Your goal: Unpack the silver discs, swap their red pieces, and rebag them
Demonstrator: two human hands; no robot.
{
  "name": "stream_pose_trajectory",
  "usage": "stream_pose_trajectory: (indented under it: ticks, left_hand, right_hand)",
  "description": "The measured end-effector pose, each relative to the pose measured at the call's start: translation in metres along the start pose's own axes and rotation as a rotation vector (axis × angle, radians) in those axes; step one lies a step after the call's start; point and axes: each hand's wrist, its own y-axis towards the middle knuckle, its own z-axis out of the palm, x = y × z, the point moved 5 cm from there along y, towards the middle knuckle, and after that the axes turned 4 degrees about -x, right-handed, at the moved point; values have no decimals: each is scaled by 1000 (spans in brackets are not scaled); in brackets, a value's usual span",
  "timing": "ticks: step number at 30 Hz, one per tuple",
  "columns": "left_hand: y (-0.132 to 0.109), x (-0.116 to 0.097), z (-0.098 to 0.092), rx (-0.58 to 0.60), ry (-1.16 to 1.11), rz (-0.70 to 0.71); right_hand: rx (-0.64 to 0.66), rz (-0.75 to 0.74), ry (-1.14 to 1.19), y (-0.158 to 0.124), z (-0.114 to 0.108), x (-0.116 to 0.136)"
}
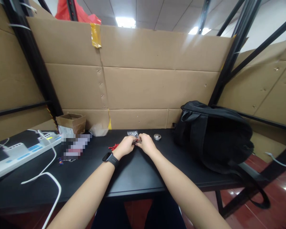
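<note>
Both hands meet over the middle of the black table (138,173). My left hand (127,144), with a dark watch (111,158) on its wrist, has its fingers closed. My right hand (145,143) is pinched close beside it. Between the fingertips shows a small dark and reddish piece (135,141), too small to name, which both hands seem to grip. A clear plastic bag of small bits (132,134) lies just behind the hands. Red strands or pieces (113,147) lie to the left, partly covered by my left hand. A silvery roll of tape (157,136) lies to the right.
A black backpack (212,136) stands at the right. On the left are a white power strip (26,157) with a loose cable (54,179), an open cardboard box (72,122) and a blurred item (77,146). A cardboard wall (157,86) closes the back.
</note>
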Motion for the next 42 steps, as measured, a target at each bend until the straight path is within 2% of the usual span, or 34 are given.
stream_pose_trajectory:
  ticks: [4, 11, 17, 23, 28, 33, 37, 42]
  left_hand:
    - [0, 0, -1, -23, -38, 3]
    - [-2, 10, 1, -93, -203, -40]
    - [-1, 4, 2, -66, -370, -12]
    - [-1, 4, -1, -70, -322, 32]
    - [-2, 5, -5, -38, -284, 68]
    - [-7, 15, -22, 13, -263, 54]
    - [-10, 31, -35, -14, -151, 40]
    - [-10, 39, -31, -32, 100, -34]
  right_hand:
    - [-20, 42, -135, 1, 0, 6]
    - [-34, -77, -51, -2, -15, -1]
    - [19, 9, -8, -4, -12, -8]
    - [21, 198, 11, 6, 2, -10]
    - [6, 217, -55, 16, 10, -5]
    - [-20, 225, -18, 18, 13, -6]
    - [25, 246, 77, 14, 14, -9]
    - [4, 289, 136, 11, 15, -13]
